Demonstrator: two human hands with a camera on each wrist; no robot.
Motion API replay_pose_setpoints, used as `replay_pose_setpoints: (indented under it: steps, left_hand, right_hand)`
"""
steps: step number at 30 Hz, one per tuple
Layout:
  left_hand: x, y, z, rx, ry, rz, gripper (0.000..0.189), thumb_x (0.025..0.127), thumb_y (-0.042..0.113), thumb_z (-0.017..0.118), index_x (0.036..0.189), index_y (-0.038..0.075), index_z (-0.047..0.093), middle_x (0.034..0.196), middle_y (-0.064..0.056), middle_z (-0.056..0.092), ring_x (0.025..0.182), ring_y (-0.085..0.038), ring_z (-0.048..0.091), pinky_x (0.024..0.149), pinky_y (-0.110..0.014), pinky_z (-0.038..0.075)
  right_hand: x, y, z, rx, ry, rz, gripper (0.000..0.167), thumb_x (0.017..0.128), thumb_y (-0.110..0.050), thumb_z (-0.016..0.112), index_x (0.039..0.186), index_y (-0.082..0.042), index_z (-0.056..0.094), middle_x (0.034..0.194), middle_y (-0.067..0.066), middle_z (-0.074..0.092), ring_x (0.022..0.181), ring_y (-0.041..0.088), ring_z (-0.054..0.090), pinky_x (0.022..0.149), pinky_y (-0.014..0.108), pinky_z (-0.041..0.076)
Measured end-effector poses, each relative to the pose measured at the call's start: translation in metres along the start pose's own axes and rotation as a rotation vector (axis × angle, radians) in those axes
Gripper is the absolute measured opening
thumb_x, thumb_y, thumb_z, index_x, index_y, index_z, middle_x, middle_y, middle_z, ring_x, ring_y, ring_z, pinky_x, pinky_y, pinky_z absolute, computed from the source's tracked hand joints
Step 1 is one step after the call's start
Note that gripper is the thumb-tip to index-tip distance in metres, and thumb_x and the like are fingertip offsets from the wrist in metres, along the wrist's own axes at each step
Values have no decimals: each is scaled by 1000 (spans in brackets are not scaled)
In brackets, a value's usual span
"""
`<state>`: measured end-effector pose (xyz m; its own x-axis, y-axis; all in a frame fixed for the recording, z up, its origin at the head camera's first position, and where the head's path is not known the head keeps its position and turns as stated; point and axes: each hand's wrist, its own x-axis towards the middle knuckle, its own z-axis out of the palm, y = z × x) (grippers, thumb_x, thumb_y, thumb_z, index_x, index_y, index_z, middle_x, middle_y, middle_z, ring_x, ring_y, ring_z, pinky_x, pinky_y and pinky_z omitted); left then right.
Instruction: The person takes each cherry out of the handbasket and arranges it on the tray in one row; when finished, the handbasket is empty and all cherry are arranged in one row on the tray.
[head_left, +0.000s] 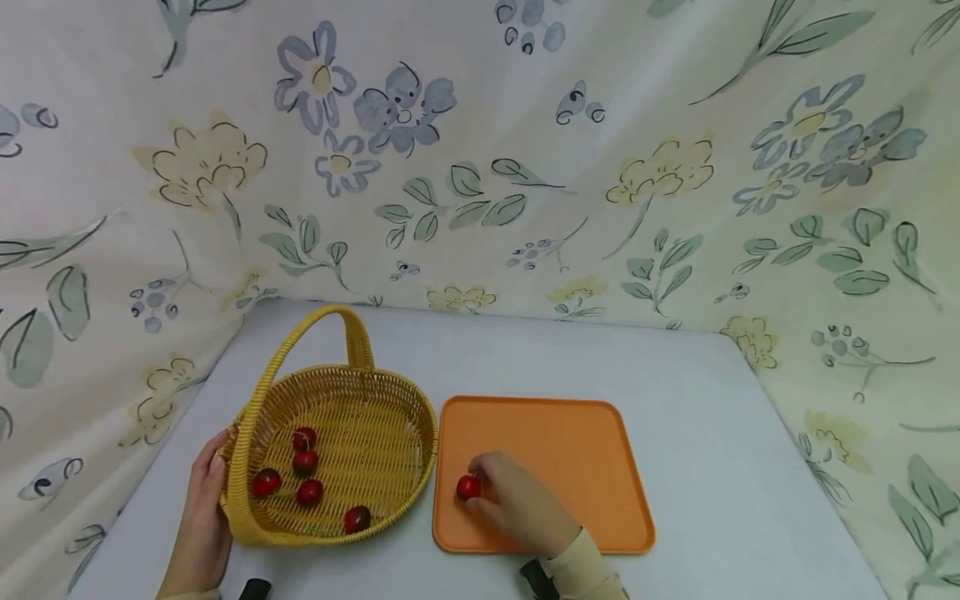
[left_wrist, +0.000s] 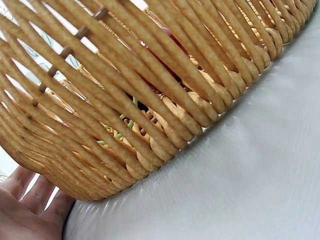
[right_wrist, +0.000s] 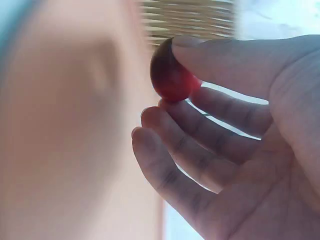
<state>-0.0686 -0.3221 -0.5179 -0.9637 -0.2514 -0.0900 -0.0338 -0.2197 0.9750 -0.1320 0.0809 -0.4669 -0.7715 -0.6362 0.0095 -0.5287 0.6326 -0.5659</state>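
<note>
Between thumb and fingers my right hand (head_left: 519, 505) pinches a dark red cherry (head_left: 468, 487) over the left part of an orange tray (head_left: 558, 433). The right wrist view shows that cherry (right_wrist: 171, 75) at the thumb tip, with the other fingers loosely bent. My left hand (head_left: 201, 518) rests against the outer left side of a yellow wicker basket (head_left: 378, 446), beside its tall handle (head_left: 258, 400). In the left wrist view its fingers (left_wrist: 37, 195) lie fairly straight along the weave. Several cherries (head_left: 309, 492) lie inside the basket, mostly toward its left.
A white cloth (head_left: 720, 467) covers the table, with the basket standing just left of the tray. A floral curtain (head_left: 525, 167) hangs behind the table and along both sides.
</note>
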Motion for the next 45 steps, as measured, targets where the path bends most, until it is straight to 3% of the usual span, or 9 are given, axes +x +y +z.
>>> replay_pose_setpoints:
  steps: [6, 10, 19, 28, 33, 36, 40, 43, 45]
  left_hand:
    - [4, 3, 4, -22, 10, 21, 49, 105, 35, 31, 151, 31, 15, 151, 11, 15, 121, 10, 36, 88, -6, 41]
    - [4, 3, 9, -31, 4, 49, 49, 105, 32, 30, 152, 28, 15, 150, 10, 18, 121, 9, 37, 89, -6, 41]
    - [2, 6, 8, -24, 15, 41, 49, 105, 33, 31, 151, 29, 16, 147, 12, 21, 117, 12, 39, 88, -6, 41]
    - [2, 5, 6, -49, 4, 73, 48, 105, 31, 31, 151, 27, 18, 144, 13, 26, 118, 12, 42, 89, -8, 42]
    - [2, 4, 4, -24, 10, 44, 49, 105, 32, 30, 152, 28, 15, 147, 13, 22, 118, 13, 39, 89, -6, 40]
    - [1, 4, 4, -15, 25, 7, 49, 105, 35, 30, 152, 30, 15, 148, 12, 19, 118, 12, 38, 87, -6, 41]
    - [0, 5, 5, 6, 45, -47, 51, 104, 39, 31, 152, 34, 14, 152, 10, 13, 121, 9, 34, 85, -4, 40]
    - [-1, 6, 5, 15, 47, -65, 52, 104, 41, 31, 152, 34, 12, 154, 9, 10, 124, 8, 32, 84, -4, 39]
    - [-1, 6, 5, 11, 49, -63, 52, 104, 40, 31, 152, 34, 12, 154, 8, 11, 123, 7, 33, 85, -4, 40]
  right_hand:
    - [-7, 8, 19, 63, -67, 10, 23, 90, -27, 69, 108, -20, 58, 104, -11, 56, 93, 1, 51, 85, 25, 49]
    - [-8, 9, 20, 62, -68, -10, 24, 89, -26, 70, 110, -20, 60, 105, -12, 57, 93, 0, 51, 84, 23, 49]
    - [-7, 10, 22, 84, -79, -39, 23, 91, -27, 67, 112, -21, 60, 102, -14, 56, 93, 1, 51, 84, 22, 48]
    - [-5, 7, 14, 81, -89, -56, 26, 91, -25, 66, 115, -18, 61, 109, -10, 60, 100, 4, 54, 91, 26, 48]
    - [1, 3, 0, 89, -77, -145, 28, 93, -24, 64, 119, -13, 58, 111, -4, 61, 99, 8, 57, 87, 25, 49]
    - [13, -12, -15, 99, -68, -221, 29, 94, -20, 63, 120, -11, 57, 111, 0, 61, 98, 11, 58, 84, 24, 50]
    - [39, -50, -36, 46, -85, -299, 27, 95, -19, 61, 120, -12, 58, 107, -1, 62, 94, 9, 59, 80, 18, 49]
    - [63, -81, -42, -53, -153, -335, 28, 96, -25, 60, 121, -13, 60, 107, -5, 62, 90, 4, 58, 76, 13, 45]
    - [81, -97, -37, -121, -241, -362, 27, 96, -26, 60, 119, -14, 62, 106, -5, 63, 89, 2, 57, 74, 11, 43]
